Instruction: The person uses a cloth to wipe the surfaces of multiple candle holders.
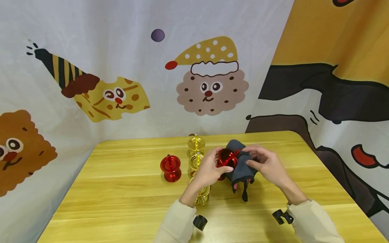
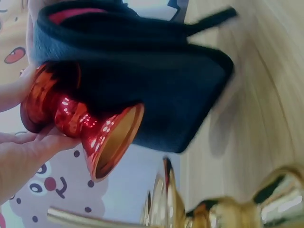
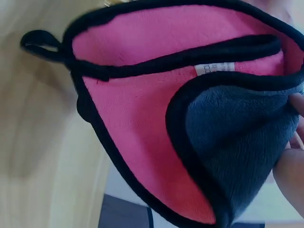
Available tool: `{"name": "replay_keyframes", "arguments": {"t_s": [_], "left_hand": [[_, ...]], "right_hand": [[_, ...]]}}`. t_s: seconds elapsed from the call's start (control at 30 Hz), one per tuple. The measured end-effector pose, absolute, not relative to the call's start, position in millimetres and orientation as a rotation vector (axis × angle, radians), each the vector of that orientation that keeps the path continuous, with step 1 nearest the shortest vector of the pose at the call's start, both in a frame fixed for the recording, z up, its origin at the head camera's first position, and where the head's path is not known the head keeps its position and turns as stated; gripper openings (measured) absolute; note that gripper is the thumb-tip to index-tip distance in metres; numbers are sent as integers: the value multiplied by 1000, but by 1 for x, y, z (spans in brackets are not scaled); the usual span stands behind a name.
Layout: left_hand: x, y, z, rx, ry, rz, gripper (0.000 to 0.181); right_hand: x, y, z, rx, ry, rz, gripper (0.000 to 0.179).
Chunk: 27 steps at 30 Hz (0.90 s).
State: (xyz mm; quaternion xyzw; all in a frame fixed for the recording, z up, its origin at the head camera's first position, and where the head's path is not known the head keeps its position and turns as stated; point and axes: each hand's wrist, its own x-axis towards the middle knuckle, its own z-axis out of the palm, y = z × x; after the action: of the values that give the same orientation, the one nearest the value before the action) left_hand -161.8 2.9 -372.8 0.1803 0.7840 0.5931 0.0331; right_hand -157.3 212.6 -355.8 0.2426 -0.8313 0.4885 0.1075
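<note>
A shiny red candle holder, waisted, with a thin rod at its cup, is tilted in my left hand. Its flared foot and narrow waist show in the left wrist view, where fingers grip the cup end. My right hand pinches a dark grey cloth between thumb and fingers, right at the holder's rim. In the right wrist view the folded cloth shows a pink underside, black edging, a hanging loop and a small white label.
A second red candle holder stands upright on the wooden table to the left. Several gold candle holders form a column in the middle, the nearest partly behind my left wrist. A printed curtain hangs behind the table.
</note>
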Motion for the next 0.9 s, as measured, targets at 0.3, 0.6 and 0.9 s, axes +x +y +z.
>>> {"name": "replay_keyframes", "arguments": {"t_s": [0.3,0.6,0.9], "left_hand": [[-161,4,-379,524,2370,1905,66],[-161,4,-381,549,2274,1970,65],[-161,2,-380,544,2265,1981,65]], "right_hand": [[-154,202,-375,838,-2485,1356,25],[-150,200,-375,690,-2585,1293,32],[-148,196,-374,443,-2598,1471,36]]}}
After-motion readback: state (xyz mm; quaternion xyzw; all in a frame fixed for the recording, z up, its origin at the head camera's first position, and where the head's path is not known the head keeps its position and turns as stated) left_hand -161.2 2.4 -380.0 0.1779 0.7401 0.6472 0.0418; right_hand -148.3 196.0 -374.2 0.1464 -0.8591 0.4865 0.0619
